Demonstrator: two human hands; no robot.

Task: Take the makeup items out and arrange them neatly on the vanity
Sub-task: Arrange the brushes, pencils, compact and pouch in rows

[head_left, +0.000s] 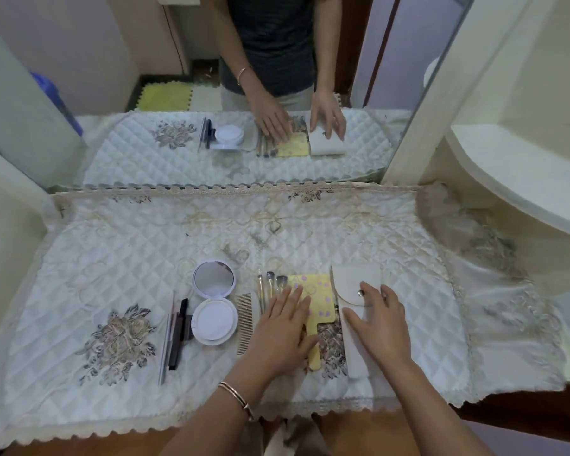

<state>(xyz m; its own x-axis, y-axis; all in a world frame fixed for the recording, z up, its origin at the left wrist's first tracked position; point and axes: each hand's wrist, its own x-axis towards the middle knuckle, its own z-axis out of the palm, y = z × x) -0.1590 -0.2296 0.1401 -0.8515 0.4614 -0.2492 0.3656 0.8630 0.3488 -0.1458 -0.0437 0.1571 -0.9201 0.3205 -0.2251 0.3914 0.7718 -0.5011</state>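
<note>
Both hands are lying flat, fingers spread and grasping nothing, on makeup items lined up on the quilted vanity cover (119, 245).

The left hand (282, 330) is pressing on the yellow hand mirror (320, 302) and brushes (270, 284); the right hand (380, 327) is resting on the white snap pouch (351, 284). Toward the cover's left edge are lying a comb (244, 320), an open compact (214, 302) and pencils (175, 334), all near the front edge.

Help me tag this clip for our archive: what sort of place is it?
Most likely a dressing table in a bedroom at home: a large wall mirror behind a quilted, lace-edged cover, with an open powder compact, makeup brushes and a comb laid out.
</note>
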